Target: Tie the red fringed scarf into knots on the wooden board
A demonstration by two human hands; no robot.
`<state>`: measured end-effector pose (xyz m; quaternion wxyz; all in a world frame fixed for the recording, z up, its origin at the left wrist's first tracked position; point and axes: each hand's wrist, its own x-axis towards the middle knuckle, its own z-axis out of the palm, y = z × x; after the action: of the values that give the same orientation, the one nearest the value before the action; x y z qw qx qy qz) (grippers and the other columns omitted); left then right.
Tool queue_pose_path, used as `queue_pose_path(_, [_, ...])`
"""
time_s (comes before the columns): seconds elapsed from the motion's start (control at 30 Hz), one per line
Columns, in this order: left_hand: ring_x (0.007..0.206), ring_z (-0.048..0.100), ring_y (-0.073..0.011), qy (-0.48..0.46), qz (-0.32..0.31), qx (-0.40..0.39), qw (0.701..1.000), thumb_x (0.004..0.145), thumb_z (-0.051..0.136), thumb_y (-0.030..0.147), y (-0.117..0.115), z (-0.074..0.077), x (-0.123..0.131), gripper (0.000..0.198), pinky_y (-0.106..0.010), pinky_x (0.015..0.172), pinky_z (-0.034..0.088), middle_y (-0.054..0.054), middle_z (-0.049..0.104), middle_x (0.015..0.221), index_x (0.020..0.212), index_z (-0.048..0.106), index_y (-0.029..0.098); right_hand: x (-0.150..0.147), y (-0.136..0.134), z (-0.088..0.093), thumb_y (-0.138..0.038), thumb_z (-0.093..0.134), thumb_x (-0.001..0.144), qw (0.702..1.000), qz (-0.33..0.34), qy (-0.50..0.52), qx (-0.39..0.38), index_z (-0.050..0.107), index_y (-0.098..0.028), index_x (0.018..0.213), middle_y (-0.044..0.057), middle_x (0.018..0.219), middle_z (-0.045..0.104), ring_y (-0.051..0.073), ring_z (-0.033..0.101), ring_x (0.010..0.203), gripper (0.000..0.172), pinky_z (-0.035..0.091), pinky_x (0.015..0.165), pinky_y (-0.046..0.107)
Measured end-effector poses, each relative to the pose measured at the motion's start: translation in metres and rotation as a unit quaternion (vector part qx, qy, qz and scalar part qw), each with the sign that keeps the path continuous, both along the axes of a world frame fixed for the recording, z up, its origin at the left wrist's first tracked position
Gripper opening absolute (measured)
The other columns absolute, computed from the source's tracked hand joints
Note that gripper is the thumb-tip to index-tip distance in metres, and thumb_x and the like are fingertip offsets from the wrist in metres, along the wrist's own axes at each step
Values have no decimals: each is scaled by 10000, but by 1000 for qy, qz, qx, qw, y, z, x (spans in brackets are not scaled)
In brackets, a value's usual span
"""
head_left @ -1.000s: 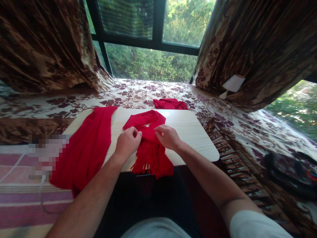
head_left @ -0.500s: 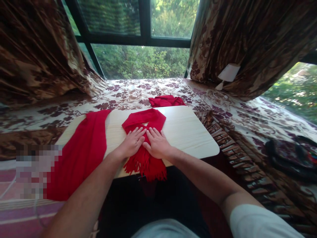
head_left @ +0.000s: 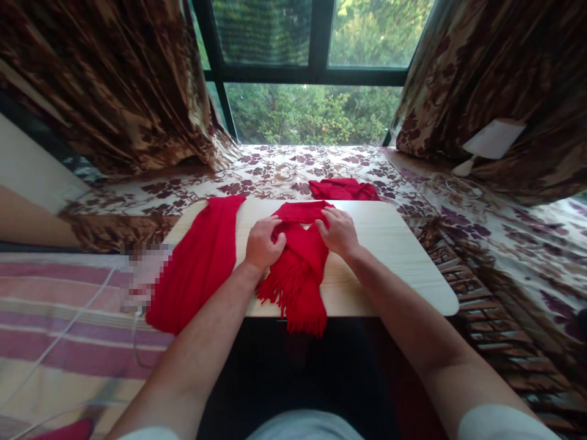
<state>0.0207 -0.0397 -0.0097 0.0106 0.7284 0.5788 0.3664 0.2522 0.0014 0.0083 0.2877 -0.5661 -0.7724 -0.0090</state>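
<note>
Soft red cloth point(head_left: 197, 269) drapes over the left end of the pale wood-grain tabletop point(head_left: 394, 244), a pixelated patch masking whatever adjoins it. Rightward, a red fringed scarf lies crossed into a loop point(head_left: 300, 253), left hand point(head_left: 265, 244) and right hand point(head_left: 339, 232) apart at its sides. Light, even tension should square it without loosening the crossing. Whether fingertips pinch or merely press cannot be told.

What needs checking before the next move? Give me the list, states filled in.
1. Both hands at the scarf: ok, left hand and right hand on either side of its loop.
2. Fringe within the table: not ok, it hangs past the near edge.
3. Wide red cloth apart from the scarf: ok, lying to its left.
4. Fingers gripping firmly: cannot tell.
</note>
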Motion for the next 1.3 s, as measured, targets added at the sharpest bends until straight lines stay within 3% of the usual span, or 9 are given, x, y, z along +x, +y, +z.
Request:
queue_pose_path(0.13, [1487,315,-275,41,5,-23,999,910,540,386,10,-4,2,620,-449,1214,272,-114,397,1592,1487,465,171,19,19,-20,-368,470,974,998,-57,15,8,545,-169,1435,122,1529,487,294,387,1427,508,251,1176,507])
queue_pose_path(0.3, [1505,278,-313,62,20,-88,994,955,458,486,20,-14,0,649,-503,1190,284,-114,324,1631,1541,409,213,28,23,-28,-352,446,988,997,-75,27,-5,546,-205,1446,100,1523,495,252,436,1380,491,302,1167,422])
queue_pose_path(0.5, [1468,362,-296,76,38,-134,987,983,354,518,25,-17,-3,620,-467,1178,303,-138,398,1588,1500,485,203,31,28,-30,-362,462,987,993,-96,34,-63,582,-233,1412,81,1393,612,252,514,1274,459,382,1102,392])
queue_pose_path(0.77, [1471,349,-325,106,74,-182,975,985,324,530,24,-12,3,629,-574,1181,238,-166,403,1579,1494,490,199,27,26,-28,-357,494,956,989,-123,6,-78,671,-218,1298,91,1338,650,270,552,1227,409,393,1075,409])
queue_pose_path(0.87, [1445,394,-307,84,64,-172,979,981,338,517,22,-11,2,617,-530,1181,266,-154,466,1541,1479,498,192,29,26,-27,-363,535,922,990,-117,30,-74,697,-214,1229,77,1261,691,256,576,1177,378,408,1054,375])
queue_pose_path(1.0, [1310,543,-310,38,82,-145,985,958,374,488,25,-8,-2,631,-441,1113,378,-175,590,1417,1467,486,132,30,26,-27,-361,545,899,982,-159,72,-76,707,-207,1064,82,1069,733,249,618,1047,277,446,963,358])
queue_pose_path(1.17, [1113,656,-323,-4,134,-199,971,922,409,433,50,7,-8,490,-387,945,479,-169,728,1165,1178,708,142,34,37,-24,-369,509,912,960,-204,157,-111,682,-217,1043,63,1012,747,213,661,960,265,468,865,306])
queue_pose_path(1.3, [1046,685,-301,-15,139,-202,969,862,501,373,78,20,-9,394,-337,878,487,-155,753,1089,1069,750,149,40,56,-14,-393,529,890,942,-213,190,-178,728,-219,918,56,1002,764,202,681,962,266,470,831,270])
